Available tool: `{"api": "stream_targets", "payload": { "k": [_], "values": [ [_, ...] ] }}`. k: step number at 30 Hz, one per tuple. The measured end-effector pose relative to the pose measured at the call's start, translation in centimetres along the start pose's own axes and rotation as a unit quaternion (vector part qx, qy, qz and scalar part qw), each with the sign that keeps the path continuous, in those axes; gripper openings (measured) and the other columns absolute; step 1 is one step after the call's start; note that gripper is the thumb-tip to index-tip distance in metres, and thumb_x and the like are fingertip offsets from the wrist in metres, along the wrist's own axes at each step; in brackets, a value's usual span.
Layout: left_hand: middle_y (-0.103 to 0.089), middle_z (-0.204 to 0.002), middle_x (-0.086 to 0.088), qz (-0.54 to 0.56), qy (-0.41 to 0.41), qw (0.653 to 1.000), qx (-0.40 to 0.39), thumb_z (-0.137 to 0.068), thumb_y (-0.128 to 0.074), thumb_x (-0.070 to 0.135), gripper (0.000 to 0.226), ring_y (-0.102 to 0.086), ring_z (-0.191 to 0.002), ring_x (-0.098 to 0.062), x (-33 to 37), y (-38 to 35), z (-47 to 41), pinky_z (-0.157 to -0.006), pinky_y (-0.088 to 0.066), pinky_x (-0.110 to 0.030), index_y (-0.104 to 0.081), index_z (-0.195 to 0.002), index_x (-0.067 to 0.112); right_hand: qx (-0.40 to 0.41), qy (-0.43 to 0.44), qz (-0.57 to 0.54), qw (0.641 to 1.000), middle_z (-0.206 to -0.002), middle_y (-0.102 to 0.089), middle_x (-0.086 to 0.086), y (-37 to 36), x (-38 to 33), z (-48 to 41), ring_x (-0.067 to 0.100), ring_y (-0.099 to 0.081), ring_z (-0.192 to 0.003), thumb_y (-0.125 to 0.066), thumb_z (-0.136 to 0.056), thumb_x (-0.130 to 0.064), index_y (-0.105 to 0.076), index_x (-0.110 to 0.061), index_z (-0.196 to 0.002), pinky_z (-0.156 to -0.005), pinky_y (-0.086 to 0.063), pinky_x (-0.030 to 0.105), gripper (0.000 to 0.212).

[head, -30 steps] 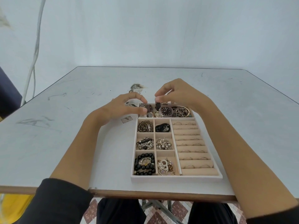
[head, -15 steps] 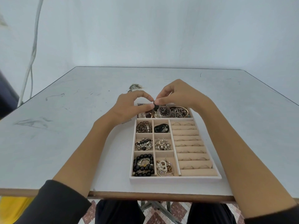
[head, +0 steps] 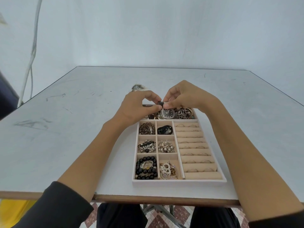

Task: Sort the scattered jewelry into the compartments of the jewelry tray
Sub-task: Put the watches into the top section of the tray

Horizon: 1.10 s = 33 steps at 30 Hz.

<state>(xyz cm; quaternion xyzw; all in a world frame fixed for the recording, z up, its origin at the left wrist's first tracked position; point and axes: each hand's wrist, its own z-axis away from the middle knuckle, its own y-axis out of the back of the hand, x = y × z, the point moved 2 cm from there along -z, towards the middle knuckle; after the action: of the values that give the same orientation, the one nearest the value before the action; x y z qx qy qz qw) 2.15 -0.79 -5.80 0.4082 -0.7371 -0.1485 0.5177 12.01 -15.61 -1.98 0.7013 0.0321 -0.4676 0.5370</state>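
The beige jewelry tray (head: 179, 182) lies near the table's front edge. Its small left compartments hold bracelets and brooches, among them a black bead bracelet (head: 146, 167). Thin rings sit in the ring rolls (head: 195, 155) on the right. The long far compartment holds a watch (head: 167, 113) and tangled metal pieces (head: 184, 113). Above that compartment my left hand (head: 138, 109) and my right hand (head: 182, 96) meet, both pinching a small dark piece (head: 160, 103), its shape mostly hidden by my fingertips.
A small scuffed patch or loose item (head: 137, 87) lies on the white table (head: 65, 129) beyond my left hand. A white cable (head: 32, 51) hangs along the wall at left. The table's front edge (head: 164, 199) runs just below the tray.
My two hands have come together over the far compartment. The left hand rose from the table beside the tray and now pinches the small dark piece with the right.
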Motion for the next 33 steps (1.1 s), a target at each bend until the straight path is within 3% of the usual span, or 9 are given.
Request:
{"api": "stream_targets", "payload": {
  "k": [3,6,11,15,19,23,28,33],
  "values": [
    [-0.071,-0.091,0.018,-0.004,-0.007,1.000,0.002,-0.078,-0.075,0.033,0.016,-0.061,-0.099,0.000,0.00,0.02,0.03,-0.093,-0.042,-0.025,-0.073,-0.093,0.030,-0.001,-0.004,0.015,1.000,-0.062,-0.058,0.000,0.08,-0.23,-0.02,0.002,-0.046,-0.047,-0.077,-0.078,-0.015,-0.073,-0.009,-0.088,-0.045,-0.033,0.012,0.012],
    [-0.071,-0.091,0.018,0.000,-0.004,1.000,0.004,-0.078,-0.076,0.031,0.013,-0.061,-0.098,-0.001,0.04,0.14,0.08,-0.092,-0.043,-0.025,-0.073,-0.090,0.032,0.001,-0.009,0.029,1.000,-0.054,-0.051,-0.004,0.11,-0.37,-0.23,0.005,-0.042,-0.048,-0.077,-0.078,-0.016,-0.074,-0.011,-0.085,-0.049,-0.030,0.019,0.010],
    [-0.072,-0.090,0.018,0.001,-0.007,1.000,0.002,-0.078,-0.076,0.028,0.012,-0.063,-0.095,-0.003,0.18,0.26,0.13,-0.086,-0.045,-0.020,-0.073,-0.089,0.033,-0.004,-0.022,0.051,0.998,-0.058,-0.052,-0.003,-0.09,-0.66,-0.56,0.007,-0.043,-0.054,-0.076,-0.079,-0.017,-0.074,-0.014,-0.086,-0.051,-0.030,0.021,0.007],
    [-0.072,-0.089,0.017,-0.005,-0.017,1.000,-0.002,-0.079,-0.075,0.028,0.011,-0.060,-0.095,-0.002,0.18,0.49,0.17,-0.090,-0.044,-0.025,-0.074,-0.090,0.030,-0.008,-0.018,0.048,0.999,-0.064,-0.056,-0.001,-0.03,-0.47,-0.50,0.010,-0.047,-0.061,-0.077,-0.079,-0.019,-0.076,-0.016,-0.088,-0.058,-0.035,0.024,0.010],
    [-0.070,-0.088,0.019,-0.007,-0.022,1.000,-0.005,-0.080,-0.075,0.027,0.012,-0.057,-0.097,0.000,0.15,0.67,0.07,-0.087,-0.040,-0.017,-0.075,-0.092,0.027,-0.015,-0.016,0.028,0.999,-0.068,-0.055,0.002,0.16,-0.21,-0.16,0.012,-0.046,-0.065,-0.075,-0.080,-0.019,-0.076,-0.015,-0.092,-0.059,-0.037,0.023,0.013],
    [-0.070,-0.090,0.018,-0.009,-0.030,0.999,-0.014,-0.080,-0.075,0.026,0.013,-0.053,-0.093,0.014,-0.10,0.68,-0.09,-0.081,-0.033,-0.002,-0.076,-0.093,0.024,-0.016,-0.019,0.034,0.999,-0.074,-0.058,0.006,0.11,-0.36,-0.20,0.013,-0.047,-0.067,-0.075,-0.080,-0.018,-0.076,-0.014,-0.092,-0.058,-0.038,0.022,0.013],
    [-0.069,-0.096,0.020,-0.021,-0.036,0.999,-0.020,-0.082,-0.073,0.030,0.014,-0.051,-0.098,0.006,-0.33,0.49,-0.02,-0.088,-0.034,-0.013,-0.074,-0.095,0.027,-0.014,-0.030,0.033,0.999,-0.078,-0.064,0.007,-0.11,-0.15,-0.33,0.012,-0.054,-0.065,-0.076,-0.079,-0.016,-0.070,-0.010,-0.097,-0.056,-0.040,0.022,0.020],
    [-0.067,-0.097,0.020,-0.015,-0.043,0.999,-0.030,-0.084,-0.070,0.028,0.017,-0.050,-0.095,0.018,-0.25,0.39,0.02,-0.082,-0.030,0.001,-0.070,-0.101,0.026,-0.011,-0.013,0.015,1.000,-0.083,-0.068,0.015,0.05,0.09,0.00,0.011,-0.055,-0.061,-0.077,-0.079,-0.016,-0.068,-0.010,-0.095,-0.055,-0.038,0.022,0.019]
  ]
}}
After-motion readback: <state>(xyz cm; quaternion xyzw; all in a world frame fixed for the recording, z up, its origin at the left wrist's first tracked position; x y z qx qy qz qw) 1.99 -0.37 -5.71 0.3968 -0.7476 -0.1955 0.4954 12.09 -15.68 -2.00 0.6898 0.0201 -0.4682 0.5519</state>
